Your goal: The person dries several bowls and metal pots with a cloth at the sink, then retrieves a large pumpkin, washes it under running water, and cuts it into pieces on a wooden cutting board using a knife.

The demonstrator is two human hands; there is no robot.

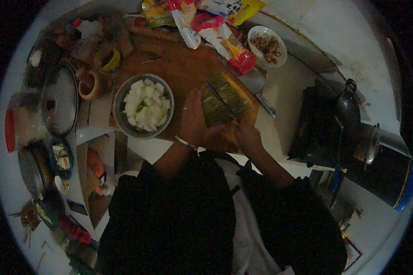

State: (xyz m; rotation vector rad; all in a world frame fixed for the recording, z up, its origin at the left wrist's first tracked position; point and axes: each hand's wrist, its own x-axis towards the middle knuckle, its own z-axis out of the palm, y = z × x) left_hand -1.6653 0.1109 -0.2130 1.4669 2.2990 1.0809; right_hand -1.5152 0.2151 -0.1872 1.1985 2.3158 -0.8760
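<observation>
On the wooden cutting board lies a mottled green slab, apparently a piece of thick-skinned squash; dim light leaves its kind unsure. A thin dark blade, seemingly a knife's, runs slantwise across it. My right hand is closed around the blade's near end, where the handle is hidden. My left hand lies along the slab's left edge, fingers straight and together, thumb pointing right along the near edge. Left of that hand, a metal bowl holds pale diced vegetable with a green scrap on top.
Food packets lie at the board's far edge, near a white bowl of brown pieces. A cleaver handle juts out on the right. Farther right stands a dark wok. A wooden mortar and round metal lid are left.
</observation>
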